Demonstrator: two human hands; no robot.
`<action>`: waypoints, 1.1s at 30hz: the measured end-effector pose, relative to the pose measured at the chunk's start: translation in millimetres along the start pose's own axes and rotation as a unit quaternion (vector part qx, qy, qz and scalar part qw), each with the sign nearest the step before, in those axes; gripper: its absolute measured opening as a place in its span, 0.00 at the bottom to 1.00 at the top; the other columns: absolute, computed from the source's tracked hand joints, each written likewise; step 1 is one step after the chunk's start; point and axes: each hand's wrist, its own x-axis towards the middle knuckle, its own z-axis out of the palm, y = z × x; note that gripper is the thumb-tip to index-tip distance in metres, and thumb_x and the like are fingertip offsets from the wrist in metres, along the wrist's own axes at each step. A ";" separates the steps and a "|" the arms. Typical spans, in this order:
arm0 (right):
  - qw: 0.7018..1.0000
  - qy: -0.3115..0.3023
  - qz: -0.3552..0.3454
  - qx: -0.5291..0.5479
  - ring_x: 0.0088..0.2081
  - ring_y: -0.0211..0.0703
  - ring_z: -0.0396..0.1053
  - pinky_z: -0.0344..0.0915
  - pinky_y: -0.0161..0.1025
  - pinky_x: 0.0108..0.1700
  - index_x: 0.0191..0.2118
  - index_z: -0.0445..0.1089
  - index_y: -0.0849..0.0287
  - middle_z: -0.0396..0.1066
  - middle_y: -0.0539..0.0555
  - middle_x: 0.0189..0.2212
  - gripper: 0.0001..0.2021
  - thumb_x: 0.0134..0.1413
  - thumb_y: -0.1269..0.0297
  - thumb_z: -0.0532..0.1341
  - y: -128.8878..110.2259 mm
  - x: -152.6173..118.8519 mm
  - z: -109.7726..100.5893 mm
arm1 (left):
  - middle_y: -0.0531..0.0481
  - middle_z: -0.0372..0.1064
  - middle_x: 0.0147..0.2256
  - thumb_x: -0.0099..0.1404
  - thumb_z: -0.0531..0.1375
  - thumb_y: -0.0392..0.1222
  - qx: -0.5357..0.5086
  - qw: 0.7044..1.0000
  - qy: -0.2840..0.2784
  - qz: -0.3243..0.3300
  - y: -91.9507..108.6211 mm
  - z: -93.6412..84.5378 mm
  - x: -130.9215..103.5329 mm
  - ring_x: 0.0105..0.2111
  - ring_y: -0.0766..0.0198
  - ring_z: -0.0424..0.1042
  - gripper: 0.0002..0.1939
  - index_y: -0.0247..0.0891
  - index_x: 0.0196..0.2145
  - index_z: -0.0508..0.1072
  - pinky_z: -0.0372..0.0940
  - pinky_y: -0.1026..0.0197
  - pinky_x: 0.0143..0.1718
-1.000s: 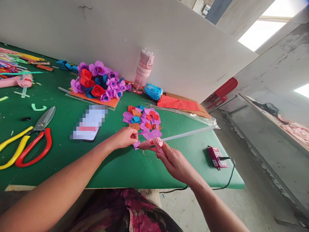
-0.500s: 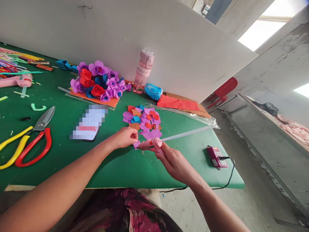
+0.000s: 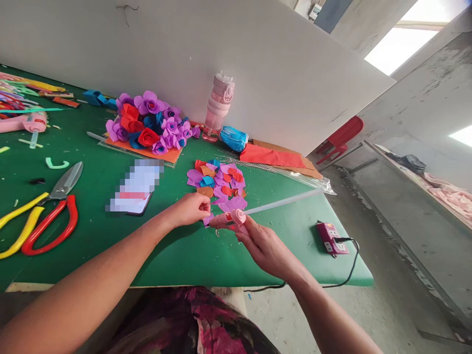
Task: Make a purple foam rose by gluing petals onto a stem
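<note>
Petal (image 3: 207, 221) between hands | left hand (image 3: 191, 208) pinching it | right hand (image 3: 264, 246) gripping glue gun (image 3: 227, 220)

The person's left hand (image 3: 192, 209) and right hand (image 3: 266, 244) are bare, and so are the left forearm (image 3: 99, 275) and right forearm (image 3: 320, 305). The loose, softly creased fabric garment (image 3: 214, 319) is deep magenta and near-black, printed with irregular blurred blotches, some dull brownish-grey, one streak paler pink.
</note>
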 end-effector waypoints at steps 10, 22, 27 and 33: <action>0.999 0.026 -0.001 0.021 0.30 0.42 0.68 0.58 0.35 0.31 0.45 0.60 0.57 0.71 0.53 0.32 0.09 0.65 0.62 0.47 5.3 -0.4 -4.7 | 0.55 0.64 0.21 0.49 0.55 0.36 -0.003 1.000 -0.006 -0.010 2.5 -0.6 -1.3 0.25 0.65 0.62 0.02 0.38 0.20 0.67 0.52 0.65 0.25; 1.000 0.014 0.004 0.027 0.27 0.41 0.66 0.56 0.34 0.29 0.43 0.60 0.57 0.70 0.52 0.30 0.08 0.65 0.61 0.47 4.2 0.1 -4.3 | 0.55 0.64 0.20 0.48 0.56 0.36 -0.005 1.000 -0.008 -0.018 5.3 -1.9 -2.5 0.25 0.65 0.63 0.02 0.38 0.20 0.67 0.52 0.64 0.25; 1.000 0.017 0.002 0.024 0.28 0.42 0.67 0.56 0.35 0.29 0.42 0.60 0.56 0.70 0.52 0.29 0.09 0.65 0.61 0.46 5.4 2.3 -1.8 | 0.56 0.64 0.20 0.49 0.56 0.37 -0.007 1.000 -0.004 -0.008 3.3 -1.1 -2.1 0.25 0.65 0.63 0.02 0.38 0.20 0.66 0.52 0.64 0.25; 1.000 0.014 0.019 0.016 0.30 0.43 0.68 0.57 0.35 0.30 0.43 0.59 0.57 0.71 0.53 0.32 0.09 0.65 0.61 0.47 10.1 2.3 -2.4 | 0.56 0.64 0.20 0.49 0.57 0.37 -0.003 1.000 -0.004 -0.012 3.7 -1.0 -1.6 0.25 0.66 0.62 0.03 0.38 0.20 0.66 0.52 0.65 0.25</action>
